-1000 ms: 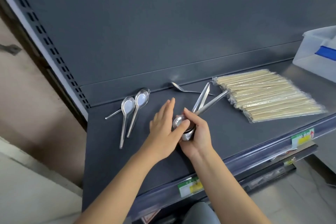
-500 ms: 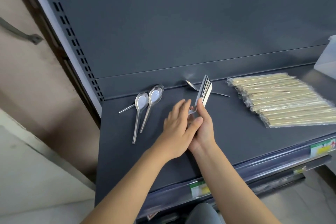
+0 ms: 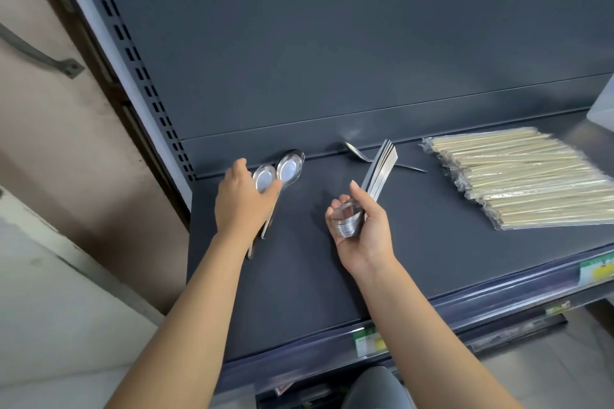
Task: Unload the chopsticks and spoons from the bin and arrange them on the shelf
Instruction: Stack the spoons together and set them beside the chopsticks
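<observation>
My right hand [image 3: 363, 232] grips a nested stack of steel spoons [image 3: 382, 169] by the bowls, handles fanned up and away, above the middle of the dark shelf [image 3: 299, 292]. Over two loose steel spoons lying side by side at the back left rests my left hand [image 3: 241, 202]; its thumb and fingers touch the nearer spoon [image 3: 264, 178], and the other spoon [image 3: 290, 168] lies just right of it. A thin spoon [image 3: 357, 153] lies by the back wall behind the stack. Wrapped packs of pale chopsticks [image 3: 518, 183] lie on the shelf at the right.
A corner of the white plastic bin [image 3: 603, 109] shows at the right edge. The shelf's front rail [image 3: 465, 305] carries green-yellow price labels. A slotted upright [image 3: 139, 76] bounds the shelf on the left, with a wall beyond it.
My left hand left the stack and moved left onto the two loose spoons. My right hand keeps the stack, now held alone. The view shifted left, so the bin is almost out of frame.
</observation>
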Demonstrator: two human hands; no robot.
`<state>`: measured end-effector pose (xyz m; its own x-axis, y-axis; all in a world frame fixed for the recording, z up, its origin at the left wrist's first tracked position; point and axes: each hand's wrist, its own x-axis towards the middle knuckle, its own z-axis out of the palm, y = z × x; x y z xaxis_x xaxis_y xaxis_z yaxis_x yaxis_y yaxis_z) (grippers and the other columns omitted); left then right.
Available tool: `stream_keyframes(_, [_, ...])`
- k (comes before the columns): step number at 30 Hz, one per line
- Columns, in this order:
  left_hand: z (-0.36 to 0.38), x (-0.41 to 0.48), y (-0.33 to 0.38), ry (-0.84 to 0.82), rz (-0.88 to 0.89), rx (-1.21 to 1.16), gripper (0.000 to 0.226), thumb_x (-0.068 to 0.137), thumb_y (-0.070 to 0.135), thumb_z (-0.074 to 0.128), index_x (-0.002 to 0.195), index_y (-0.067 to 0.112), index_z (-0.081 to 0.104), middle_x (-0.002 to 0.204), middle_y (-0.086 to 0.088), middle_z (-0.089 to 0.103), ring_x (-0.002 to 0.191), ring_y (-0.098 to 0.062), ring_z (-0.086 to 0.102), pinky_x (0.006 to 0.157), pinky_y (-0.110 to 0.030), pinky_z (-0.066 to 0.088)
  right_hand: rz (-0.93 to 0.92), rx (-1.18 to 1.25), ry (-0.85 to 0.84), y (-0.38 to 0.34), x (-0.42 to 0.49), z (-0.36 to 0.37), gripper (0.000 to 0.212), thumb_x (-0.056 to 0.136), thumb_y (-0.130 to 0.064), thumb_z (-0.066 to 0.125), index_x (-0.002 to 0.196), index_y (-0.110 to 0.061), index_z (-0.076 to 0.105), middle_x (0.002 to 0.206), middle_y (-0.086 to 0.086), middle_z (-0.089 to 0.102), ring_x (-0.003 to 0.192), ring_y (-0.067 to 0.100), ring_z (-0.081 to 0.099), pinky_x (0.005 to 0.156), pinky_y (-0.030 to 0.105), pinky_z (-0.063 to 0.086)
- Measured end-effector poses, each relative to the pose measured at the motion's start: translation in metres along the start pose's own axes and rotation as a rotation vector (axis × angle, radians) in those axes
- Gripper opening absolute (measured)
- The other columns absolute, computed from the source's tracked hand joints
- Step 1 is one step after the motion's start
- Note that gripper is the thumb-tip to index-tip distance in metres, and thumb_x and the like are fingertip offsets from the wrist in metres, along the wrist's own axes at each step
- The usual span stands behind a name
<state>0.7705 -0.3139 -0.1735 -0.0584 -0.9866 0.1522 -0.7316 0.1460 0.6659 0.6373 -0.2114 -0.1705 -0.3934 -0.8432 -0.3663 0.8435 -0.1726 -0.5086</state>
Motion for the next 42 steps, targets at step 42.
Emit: stream_keyframes(42, [0.004,-0.040,0.059,-0.386,-0.155,-0.698,0.014,0.084,-0.009,0.052,0.085,-0.008,0.066,0.073,-0.012,0.057,0.064,-0.010,0.061,0.070,-0.026,0.060,-0.034,0.185,-0.061,-0.002,-0.004,-0.002,0.021,0.068,-0.001,0.029,0.074,-0.010,0.047,0.069,0.004,0.052,0.061,0.021,0.047,0.065,0.031,0.044])
